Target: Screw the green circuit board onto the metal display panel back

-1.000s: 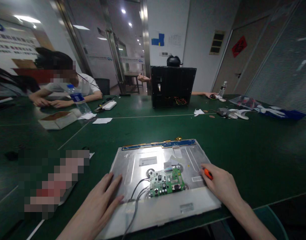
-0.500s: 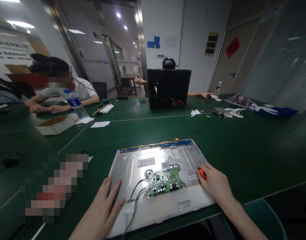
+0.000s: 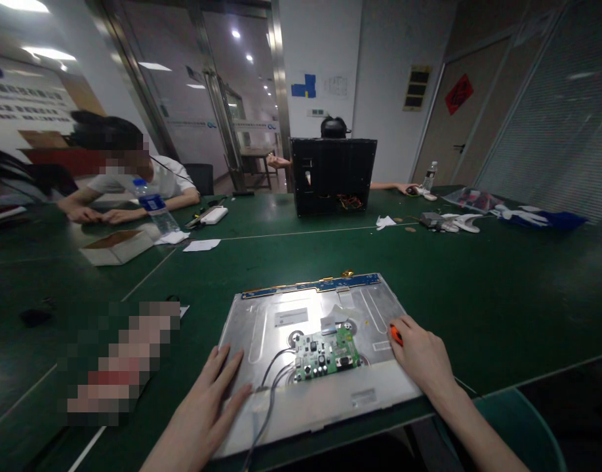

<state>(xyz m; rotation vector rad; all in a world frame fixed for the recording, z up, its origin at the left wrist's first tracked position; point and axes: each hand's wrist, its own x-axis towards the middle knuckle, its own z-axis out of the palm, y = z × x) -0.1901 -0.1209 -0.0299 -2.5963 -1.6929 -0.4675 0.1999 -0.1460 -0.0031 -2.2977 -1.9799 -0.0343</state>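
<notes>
Face down on the table lies an LCD display panel [image 3: 276,416] with a metal back. A green circuit board [image 3: 325,352] sits at its middle, with dark cables [image 3: 276,387] running off to the front left. Along the far edge runs a narrow blue circuit strip [image 3: 291,288]. My left hand [image 3: 207,400] rests on the panel's left edge, fingers spread, holding nothing. At the right edge, my right hand [image 3: 421,357] is closed around a tool with an orange handle [image 3: 396,335]. The rest of that tool is hidden by the fingers.
Across the green table [image 3: 498,288] stands a black boxy case [image 3: 333,174] with a person behind it. Another person sits at left near a water bottle [image 3: 155,206] and an open cardboard box [image 3: 117,248]. Gloves [image 3: 461,221] lie at the far right.
The view has shifted slightly, so the surroundings appear a little further right. Both hands stay on the panel, and less of the orange handle shows.
</notes>
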